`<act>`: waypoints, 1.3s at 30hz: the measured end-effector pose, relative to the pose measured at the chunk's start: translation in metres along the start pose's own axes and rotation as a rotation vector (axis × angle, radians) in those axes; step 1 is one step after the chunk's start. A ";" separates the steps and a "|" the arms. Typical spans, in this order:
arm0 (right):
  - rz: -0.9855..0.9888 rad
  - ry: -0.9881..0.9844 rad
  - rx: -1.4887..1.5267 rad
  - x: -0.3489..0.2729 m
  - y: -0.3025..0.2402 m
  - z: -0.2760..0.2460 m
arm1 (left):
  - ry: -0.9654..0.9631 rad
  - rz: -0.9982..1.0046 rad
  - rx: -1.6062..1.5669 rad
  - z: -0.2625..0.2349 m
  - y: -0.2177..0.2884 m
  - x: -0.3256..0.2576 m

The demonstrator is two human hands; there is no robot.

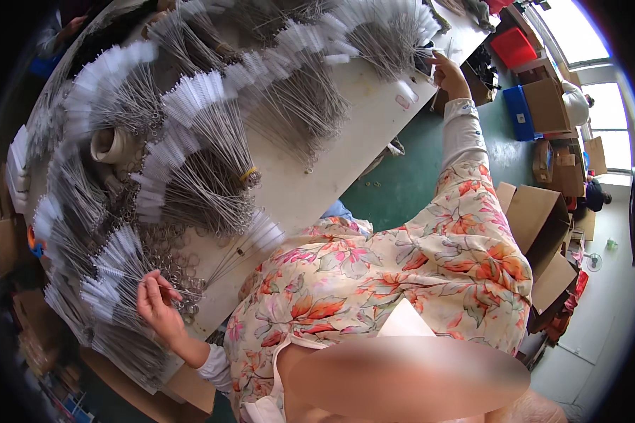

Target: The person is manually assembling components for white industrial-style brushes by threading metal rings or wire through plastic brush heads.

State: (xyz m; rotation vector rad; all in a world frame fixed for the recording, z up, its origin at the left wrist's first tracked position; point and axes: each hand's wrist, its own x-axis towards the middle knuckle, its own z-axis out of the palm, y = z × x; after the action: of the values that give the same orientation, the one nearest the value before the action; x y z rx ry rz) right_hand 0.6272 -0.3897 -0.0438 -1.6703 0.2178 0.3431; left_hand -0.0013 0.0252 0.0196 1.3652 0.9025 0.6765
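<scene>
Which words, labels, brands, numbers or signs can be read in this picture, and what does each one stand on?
None can be read.
Blue box: a small pale mark, too small to read.
Table: a pale patch with a reddish mark near the edge, too blurred to read.
Brushes: no writing can be made out.

A blurred oval (409,377) is masking the lower centre; the upper edge is cropping some brushes (187,35); the right hand (448,72) is appearing too small for its hold to be read.
</scene>
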 end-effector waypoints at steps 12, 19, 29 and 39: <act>-0.670 0.367 -0.732 0.049 -0.137 0.097 | 0.004 0.023 -0.036 0.000 -0.003 -0.002; -1.316 -0.316 0.381 0.027 -0.237 0.138 | -0.018 0.065 -0.070 0.014 0.007 0.005; -0.294 -1.389 0.200 -0.387 -0.035 0.351 | -0.107 0.622 -0.021 0.117 0.045 0.037; 0.060 -1.393 0.391 -0.379 0.025 0.356 | 0.222 1.219 0.239 0.103 0.003 0.031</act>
State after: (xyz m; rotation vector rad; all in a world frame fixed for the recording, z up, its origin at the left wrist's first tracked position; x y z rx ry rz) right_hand 0.2296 -0.0617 0.0281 -0.7542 -0.6663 1.3101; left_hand 0.1027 -0.0015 0.0161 2.0491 0.2117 1.6936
